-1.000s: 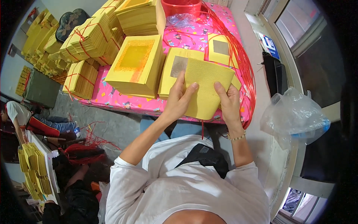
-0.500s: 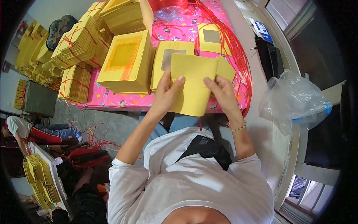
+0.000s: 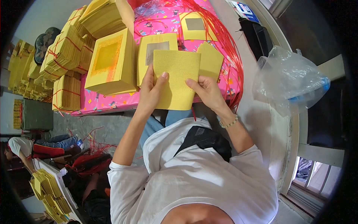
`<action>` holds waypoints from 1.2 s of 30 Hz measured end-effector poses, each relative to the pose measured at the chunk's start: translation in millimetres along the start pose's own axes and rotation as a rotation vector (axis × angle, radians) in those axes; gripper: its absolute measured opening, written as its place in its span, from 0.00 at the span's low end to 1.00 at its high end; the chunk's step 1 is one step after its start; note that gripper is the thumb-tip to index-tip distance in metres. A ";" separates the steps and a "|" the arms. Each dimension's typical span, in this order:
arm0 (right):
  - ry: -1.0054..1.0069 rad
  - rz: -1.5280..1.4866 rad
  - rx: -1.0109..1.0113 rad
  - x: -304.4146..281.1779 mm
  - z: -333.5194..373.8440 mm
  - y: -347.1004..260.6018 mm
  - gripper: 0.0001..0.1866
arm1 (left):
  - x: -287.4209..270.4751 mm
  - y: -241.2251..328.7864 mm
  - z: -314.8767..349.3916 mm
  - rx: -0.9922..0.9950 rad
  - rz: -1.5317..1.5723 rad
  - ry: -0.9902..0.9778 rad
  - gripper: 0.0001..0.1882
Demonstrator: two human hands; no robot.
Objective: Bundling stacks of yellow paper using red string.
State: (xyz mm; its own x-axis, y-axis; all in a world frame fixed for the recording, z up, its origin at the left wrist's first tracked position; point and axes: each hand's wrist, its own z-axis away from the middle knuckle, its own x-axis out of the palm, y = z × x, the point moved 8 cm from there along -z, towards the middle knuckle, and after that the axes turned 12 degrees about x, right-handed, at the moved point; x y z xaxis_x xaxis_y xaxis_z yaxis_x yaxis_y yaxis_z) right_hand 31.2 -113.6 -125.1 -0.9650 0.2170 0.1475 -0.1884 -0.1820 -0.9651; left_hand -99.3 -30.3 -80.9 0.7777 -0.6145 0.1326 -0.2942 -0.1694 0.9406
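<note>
In the head view, a yellow sheet of ribbed paper (image 3: 177,72) is being held up by two bare hands, its lower end being kept over the near edge of a bench (image 3: 112,105) that is being covered by pink patterned sheeting. The paper's left edge is being clasped by the left hand (image 3: 152,89), the thumb being laid flat on the face and the grip being closed narrowly on the sheet. The right edge is being pinched by the right hand (image 3: 209,93), its thumb being pressed to the face, its fingers being curled at the edge and its grip likewise being kept narrow; a beaded bracelet (image 3: 229,122) is being worn on that wrist. Beyond the paper, a pile with a grey rectangle (image 3: 144,61) is being partly hidden, while a loose fan of yellow sheets (image 3: 212,61) is being seen just beside the right hand. A thick block with an orange-bordered square (image 3: 108,58) is being flanked at left by bundles (image 3: 67,48) that are being held together by red ties. Long red strands (image 3: 231,56) are being draped along the bench's right side, near a clear plastic bag (image 3: 289,80). At lower left, an arm is being stretched by another person (image 3: 21,146) toward a white board (image 3: 50,166), on which yellow packets (image 3: 50,194) are being supported.
</note>
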 end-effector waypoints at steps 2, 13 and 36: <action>-0.027 -0.023 -0.001 3.1 3.2 1.4 0.14 | -1.1 0.6 -3.8 0.012 0.035 -0.004 0.18; -0.041 -0.053 0.074 -2.4 17.0 18.9 0.14 | 3.8 2.6 -15.1 0.111 -0.021 0.022 0.19; 0.547 0.008 -0.086 -158.6 -30.2 3.1 0.15 | 104.1 -129.7 -105.4 -0.344 -0.082 -0.320 0.19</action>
State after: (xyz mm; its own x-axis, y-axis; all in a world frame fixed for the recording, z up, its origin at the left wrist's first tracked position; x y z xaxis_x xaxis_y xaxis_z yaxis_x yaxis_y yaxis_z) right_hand 189.1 -119.6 -158.0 -0.7261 0.6870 0.0280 -0.1438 -0.1120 -0.9832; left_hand 78.3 8.9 -156.2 0.5648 -0.8252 0.0017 0.0035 0.0044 1.0000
